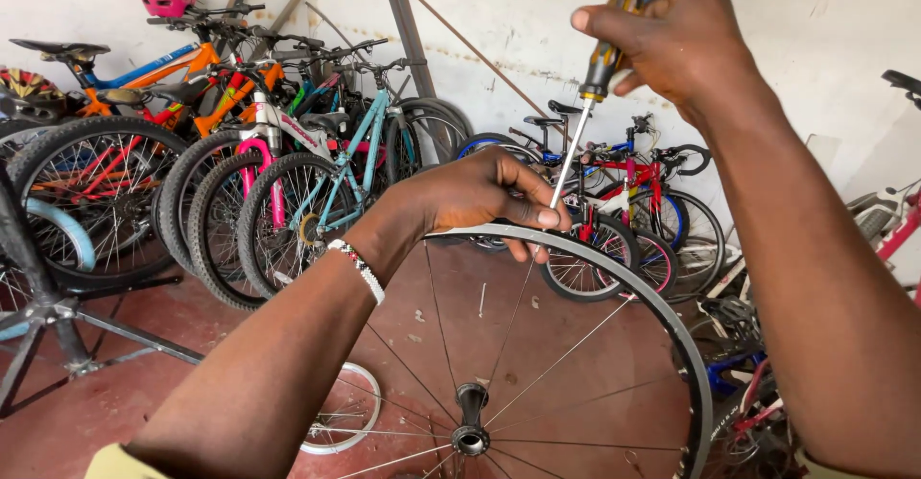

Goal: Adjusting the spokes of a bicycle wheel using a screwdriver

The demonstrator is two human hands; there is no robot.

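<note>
A bare bicycle wheel rim (pixel 662 316) with thin spokes and a hub (pixel 470 421) stands upright in front of me. My left hand (pixel 480 196) grips the top of the rim, thumb and fingers over its edge. My right hand (pixel 672 38) holds a screwdriver (pixel 590 86) by its black and orange handle. The screwdriver's metal shaft points down, and its tip meets the rim right beside my left fingertips.
Several bicycles (pixel 288 153) lean in a row against the white wall on the left. More small bikes (pixel 643 201) stand behind the rim, and another bike lies at the right (pixel 748 393). A metal stand (pixel 58 326) and a loose white rim (pixel 345 421) sit on the red floor.
</note>
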